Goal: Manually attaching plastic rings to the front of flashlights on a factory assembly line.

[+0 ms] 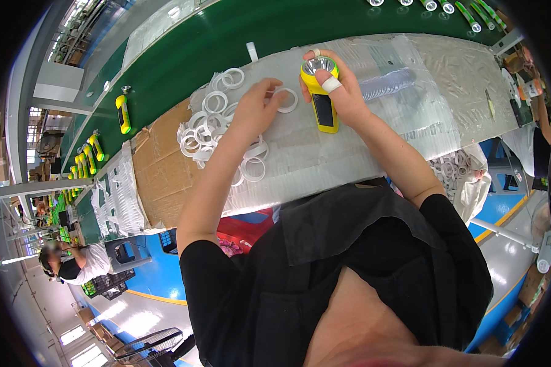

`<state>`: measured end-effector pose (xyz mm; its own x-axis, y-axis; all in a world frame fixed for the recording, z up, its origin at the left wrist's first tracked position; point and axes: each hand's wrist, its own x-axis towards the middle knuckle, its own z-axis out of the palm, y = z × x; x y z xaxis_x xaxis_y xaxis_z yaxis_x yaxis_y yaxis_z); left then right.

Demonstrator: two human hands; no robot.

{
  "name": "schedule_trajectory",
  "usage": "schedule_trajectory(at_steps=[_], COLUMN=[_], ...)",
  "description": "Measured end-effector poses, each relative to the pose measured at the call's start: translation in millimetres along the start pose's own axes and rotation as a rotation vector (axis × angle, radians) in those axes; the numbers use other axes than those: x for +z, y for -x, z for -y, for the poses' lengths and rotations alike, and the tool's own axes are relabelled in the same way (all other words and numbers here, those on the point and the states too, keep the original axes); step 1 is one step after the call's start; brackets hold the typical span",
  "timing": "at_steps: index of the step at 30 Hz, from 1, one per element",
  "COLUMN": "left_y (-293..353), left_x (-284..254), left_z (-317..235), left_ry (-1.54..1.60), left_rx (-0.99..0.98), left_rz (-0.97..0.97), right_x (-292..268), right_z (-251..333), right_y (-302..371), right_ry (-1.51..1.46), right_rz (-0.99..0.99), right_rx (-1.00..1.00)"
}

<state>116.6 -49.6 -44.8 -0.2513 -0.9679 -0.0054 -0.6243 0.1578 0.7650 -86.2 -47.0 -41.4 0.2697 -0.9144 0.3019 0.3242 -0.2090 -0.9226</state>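
Plainly, I see the yellow-and-black flashlight (326,111) in the right hand (348,95), near the far edge of the desk (300,168). Fingers and thumb wrap its wide head, probably because that gives a fuller grip than the slim handle, and they leave the reflector uncovered. White tape (331,84) covers part of the thumb, perhaps as padding. I cannot tell whether the handle's end rests on the desk.

The left hand (260,109) is narrow, fingers curled, thumb at the left edge of 1 white plastic ring (296,103); I cannot tell whether it pinches or only touches. More white rings (209,129) heap beside that forearm, seemingly for short reach. Clear film (419,125) covers the desk, likely against scuffs.
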Motion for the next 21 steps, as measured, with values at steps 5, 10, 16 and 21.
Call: schedule_trajectory(at_steps=[5, 10, 16, 21], left_y=[15.4, 14.6, 16.1, 17.3], left_x=[9.8, -12.8, -19.8, -19.2], left_z=[12.2, -14.0, -61.7, -64.0], left_ry=[-0.317, 0.095, 0.137, 0.040], left_rx=[0.362, 0.234, 0.574, 0.526], left_rz=[-0.032, -0.261, -0.381, -0.352], right_x=[7.0, 7.7, 7.9, 3.8], right_z=[-1.7, -2.8, -14.5, -11.4], right_y=[-8.4, -8.1, -10.4, -7.3], right_ry=[-0.020, 0.004, -0.034, -0.056], right_rz=[0.008, 0.058, 0.097, 0.167], right_rx=[-0.004, -0.024, -0.034, -0.008])
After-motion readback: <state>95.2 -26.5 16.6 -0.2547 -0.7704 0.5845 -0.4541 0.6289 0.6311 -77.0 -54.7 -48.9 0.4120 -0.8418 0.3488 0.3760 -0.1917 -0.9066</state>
